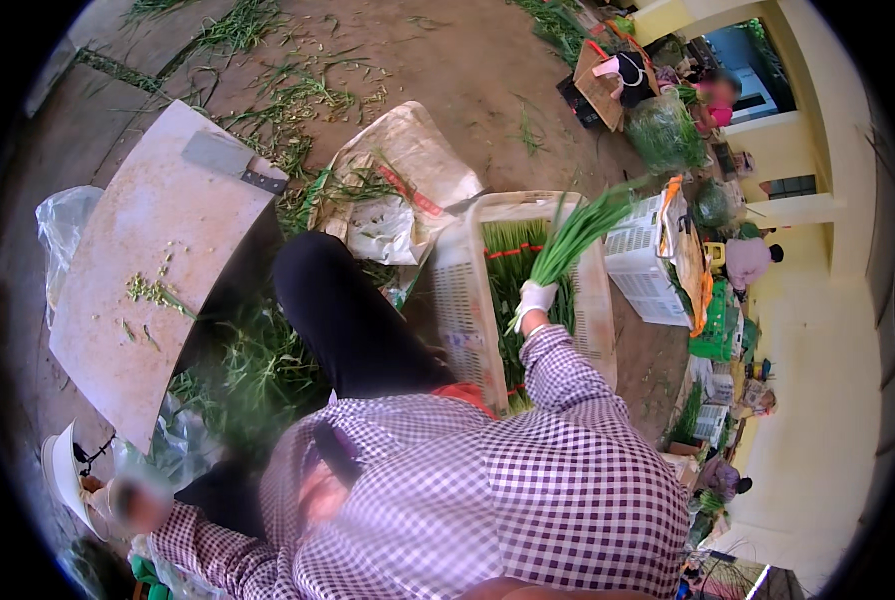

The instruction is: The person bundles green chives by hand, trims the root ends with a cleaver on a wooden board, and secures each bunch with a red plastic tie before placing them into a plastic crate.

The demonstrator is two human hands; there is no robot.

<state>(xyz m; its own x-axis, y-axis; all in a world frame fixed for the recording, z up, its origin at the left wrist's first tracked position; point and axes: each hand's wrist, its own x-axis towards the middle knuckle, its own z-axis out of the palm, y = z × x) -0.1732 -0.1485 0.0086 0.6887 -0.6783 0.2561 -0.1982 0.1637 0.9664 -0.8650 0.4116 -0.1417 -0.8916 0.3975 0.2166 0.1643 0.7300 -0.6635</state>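
Observation:
My right hand [536, 302], in a white glove, is closed round a bunch of green chives [580, 238], whose long thin stalks fan out to the upper right. It is over a white slotted plastic crate [595, 345] holding more green bunches [513, 262] tied with red bands. My left arm reaches out to the lower left; my left hand [140, 502] is blurred over and its grip is hidden. A white curved object with a black cord [60, 480] adjoins it; whether I hold it cannot be made out.
A pale board [158, 215] on the left bears a cleaver [218, 156] and cut bits [148, 290]. Loose greens [253, 370] lie beside my leg. Beyond the crate are a pale sack [408, 140] and another white crate [648, 265]. Other people [748, 262] work along the yellow wall.

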